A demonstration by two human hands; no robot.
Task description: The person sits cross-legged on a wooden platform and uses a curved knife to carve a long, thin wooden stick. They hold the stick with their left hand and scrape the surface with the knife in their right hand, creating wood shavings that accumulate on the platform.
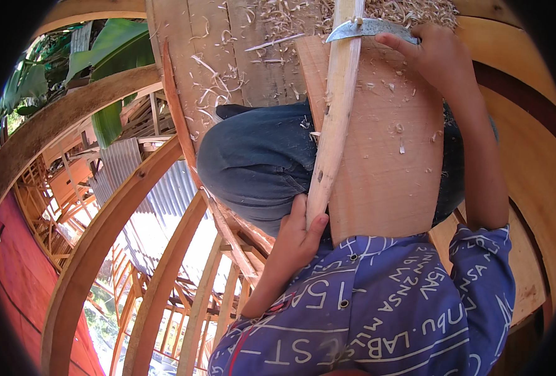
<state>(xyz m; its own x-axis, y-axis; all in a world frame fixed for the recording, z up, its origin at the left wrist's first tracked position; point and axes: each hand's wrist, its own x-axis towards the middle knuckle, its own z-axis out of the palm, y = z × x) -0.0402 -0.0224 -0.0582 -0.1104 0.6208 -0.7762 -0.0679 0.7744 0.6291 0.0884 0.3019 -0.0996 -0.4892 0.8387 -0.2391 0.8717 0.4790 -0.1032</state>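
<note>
as it slants over the far edge of the broad tan wooden board (pixel 390 144), the long pale wooden strip (pixel 335 119) runs down past the board's left edge, where the left hand (pixel 300 237) curls around its near end, probably to stop it sliding. near the far edge, the curved grey metal knife (pixel 372 27) lies across the strip; the right hand (pixel 434 56) is closed on its handle end, thumb stretched toward the blade, likely for control. the board lies over legs in dark blue jeans (pixel 259 160), seemingly as firm backing; the left knee crowds its left edge. curly pale wood shavings (pixel 284 19) litter the planks (pixel 246 69) beyond; curved brown wooden rails (pixel 99 250) stand to the left.
</note>
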